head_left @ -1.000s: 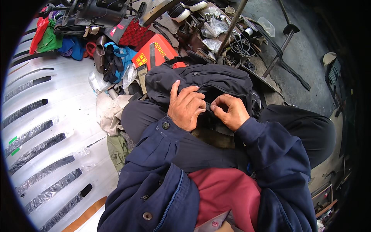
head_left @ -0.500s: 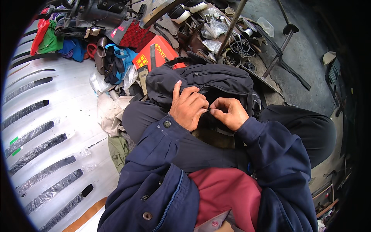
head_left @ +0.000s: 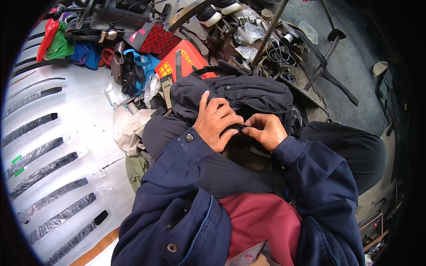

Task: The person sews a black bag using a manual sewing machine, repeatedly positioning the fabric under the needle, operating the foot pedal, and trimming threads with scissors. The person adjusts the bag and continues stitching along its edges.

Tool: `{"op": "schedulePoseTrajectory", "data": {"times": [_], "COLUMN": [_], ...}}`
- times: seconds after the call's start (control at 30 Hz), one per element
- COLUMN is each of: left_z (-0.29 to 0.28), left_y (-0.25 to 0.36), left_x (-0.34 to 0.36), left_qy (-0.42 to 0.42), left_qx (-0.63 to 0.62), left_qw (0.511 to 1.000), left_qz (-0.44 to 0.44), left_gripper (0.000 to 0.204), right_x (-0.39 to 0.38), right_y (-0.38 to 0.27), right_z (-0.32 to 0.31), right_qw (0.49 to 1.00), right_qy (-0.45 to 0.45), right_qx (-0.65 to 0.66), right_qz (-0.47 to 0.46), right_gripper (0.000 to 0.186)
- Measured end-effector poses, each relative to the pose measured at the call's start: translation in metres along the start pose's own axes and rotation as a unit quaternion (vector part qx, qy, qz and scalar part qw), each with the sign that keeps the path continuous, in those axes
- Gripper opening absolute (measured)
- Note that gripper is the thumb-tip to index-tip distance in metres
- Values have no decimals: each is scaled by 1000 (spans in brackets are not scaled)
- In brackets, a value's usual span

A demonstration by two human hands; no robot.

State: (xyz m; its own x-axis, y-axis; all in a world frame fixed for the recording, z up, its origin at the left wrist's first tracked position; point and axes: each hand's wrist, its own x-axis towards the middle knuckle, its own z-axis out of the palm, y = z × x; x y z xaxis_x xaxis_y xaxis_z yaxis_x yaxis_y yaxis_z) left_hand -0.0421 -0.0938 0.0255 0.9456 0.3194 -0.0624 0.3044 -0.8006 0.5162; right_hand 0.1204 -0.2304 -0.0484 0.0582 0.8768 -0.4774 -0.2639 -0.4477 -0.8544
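Observation:
A black fabric backpack (head_left: 248,91) lies across my lap, a zipped pocket facing up. At its near side, my left hand (head_left: 217,120) pinches the dark edge of the bag between thumb and fingers, its index finger raised against the fabric. Close beside it, my right hand (head_left: 266,131) pinches the same edge with thumb and forefinger. The fingertips of both hands almost meet there. Whether something small, such as a zipper pull, is between them is hidden. Below the hands, the bag's underside lies in shadow between my legs.
Beyond the bag lie a red box (head_left: 182,60), scissors (head_left: 279,53) and clear plastic bags (head_left: 248,33). A metal rod (head_left: 269,31) rises at the back. To the left is a white slotted surface (head_left: 84,133) with beige cloth (head_left: 128,126) at its edge. Dark machinery (head_left: 115,17) stands far left.
My fingertips have drawn slightly apart, and more of the dark fabric edge shows between them. The whole view has shifted a little; the backpack stays on my lap.

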Motion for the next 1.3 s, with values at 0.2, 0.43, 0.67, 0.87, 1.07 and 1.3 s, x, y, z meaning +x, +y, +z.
{"op": "schedulePoseTrajectory", "data": {"times": [0.2,0.43,0.67,0.87,1.07,1.3], "left_z": [0,1,-1,-3,-3,-10], "left_y": [-4,-5,-2,-4,-9,-24], "left_x": [0,0,0,3,7,40], "left_qy": [-14,-14,-35,-20,11,-139], "left_qx": [-28,-23,-18,77,-36,-81], "left_qw": [1000,1000,999,996,995,985], "left_qz": [-5,1,-18,-50,-95,61], "left_gripper": [29,26,22,15,30,32], "right_x": [-2,-4,-12,-13,-16,-16], "right_y": [-1,-7,-14,-18,-21,-19], "right_z": [2,4,5,7,7,7], "right_qw": [1000,999,988,976,971,959], "right_qy": [13,21,43,46,68,86], "right_qx": [-6,3,-99,-152,-139,-149], "right_qz": [3,-27,-106,-151,-181,-225], "right_gripper": [15,27,38,40,44,45]}}
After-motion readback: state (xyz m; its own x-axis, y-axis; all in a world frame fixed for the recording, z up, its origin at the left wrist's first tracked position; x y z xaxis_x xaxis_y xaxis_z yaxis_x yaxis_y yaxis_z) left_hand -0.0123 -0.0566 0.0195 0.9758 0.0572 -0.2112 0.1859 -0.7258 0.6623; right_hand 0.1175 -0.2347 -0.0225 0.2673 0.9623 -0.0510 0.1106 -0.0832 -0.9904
